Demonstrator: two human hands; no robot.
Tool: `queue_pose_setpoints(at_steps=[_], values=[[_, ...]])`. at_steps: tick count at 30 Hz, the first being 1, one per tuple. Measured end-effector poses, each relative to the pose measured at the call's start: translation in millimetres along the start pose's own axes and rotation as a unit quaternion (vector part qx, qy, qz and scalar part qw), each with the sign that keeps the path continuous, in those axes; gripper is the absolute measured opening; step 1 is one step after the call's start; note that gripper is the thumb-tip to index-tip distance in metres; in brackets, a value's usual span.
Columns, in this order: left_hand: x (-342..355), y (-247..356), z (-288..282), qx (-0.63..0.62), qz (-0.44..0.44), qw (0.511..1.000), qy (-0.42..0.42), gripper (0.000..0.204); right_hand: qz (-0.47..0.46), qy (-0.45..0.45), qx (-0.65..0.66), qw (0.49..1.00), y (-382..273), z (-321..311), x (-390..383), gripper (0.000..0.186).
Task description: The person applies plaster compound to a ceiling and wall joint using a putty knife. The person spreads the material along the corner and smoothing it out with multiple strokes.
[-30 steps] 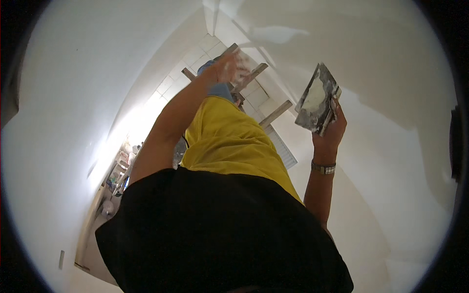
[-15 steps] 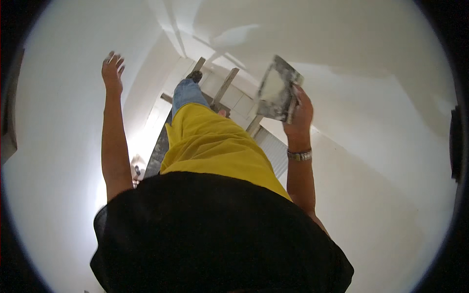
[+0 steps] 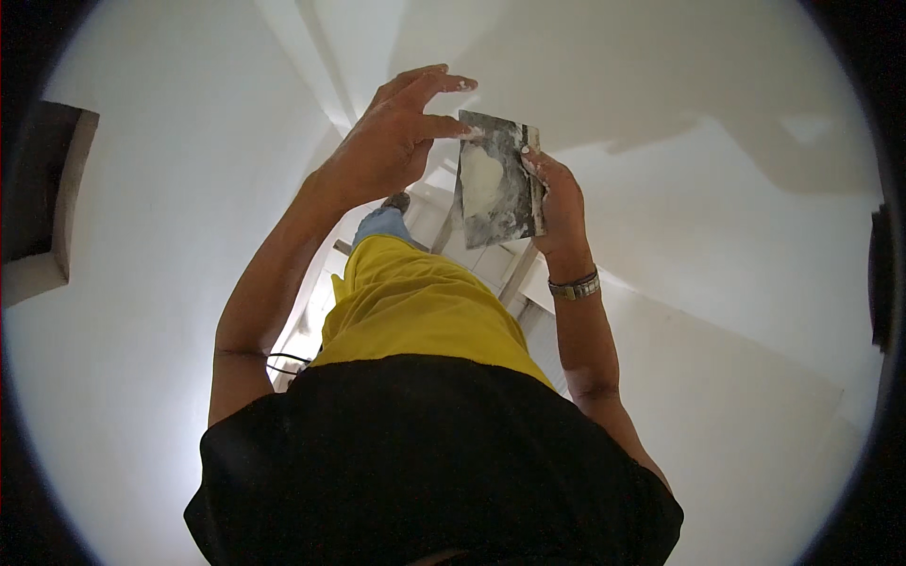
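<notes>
My right hand [image 3: 559, 203] grips a flat rectangular plastering blade [image 3: 510, 212] along its right edge, thumb lying over the face. A pale lump of wet putty [image 3: 482, 179] sits on the blade's smeared dark surface. My left hand [image 3: 396, 132] is open, fingers apart, at the blade's upper left corner. One of its white-smeared fingertips overlaps that corner; whether it touches cannot be told. Both hands carry white smears.
Pale walls [image 3: 717, 311] meet in a corner ahead. A dark recessed opening [image 3: 66, 193] is at the far left. Below my yellow garment [image 3: 415, 302] are wooden bars [image 3: 514, 278] and a tiled floor [image 3: 486, 262]. A dark object [image 3: 880, 278] lies at the right rim.
My left hand has come from the left wall area over to the blade. The right hand has turned the blade more upright and shifted it slightly left.
</notes>
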State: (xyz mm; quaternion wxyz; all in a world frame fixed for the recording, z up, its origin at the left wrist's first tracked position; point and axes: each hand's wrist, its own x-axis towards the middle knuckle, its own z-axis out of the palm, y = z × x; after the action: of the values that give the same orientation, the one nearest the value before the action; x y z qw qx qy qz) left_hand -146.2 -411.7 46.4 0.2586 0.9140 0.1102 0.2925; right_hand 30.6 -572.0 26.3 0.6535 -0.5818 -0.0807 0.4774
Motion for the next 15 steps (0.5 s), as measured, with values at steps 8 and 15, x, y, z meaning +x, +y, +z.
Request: queue_pose_setpoints(at_steps=[8, 15], values=[[10.7, -12.0, 4.0, -0.076, 0.021, 0.997, -0.027, 0.049, 0.009, -0.004, 0.048, 0.999, 5.5, -1.7, 7.2, 0.032], [12.4, -16.2, -8.2, -0.135, 0.043, 0.990, -0.005, 0.043, 0.046, -0.044, 0.108, 0.992, -3.0, 13.9, 0.9, 0.029]])
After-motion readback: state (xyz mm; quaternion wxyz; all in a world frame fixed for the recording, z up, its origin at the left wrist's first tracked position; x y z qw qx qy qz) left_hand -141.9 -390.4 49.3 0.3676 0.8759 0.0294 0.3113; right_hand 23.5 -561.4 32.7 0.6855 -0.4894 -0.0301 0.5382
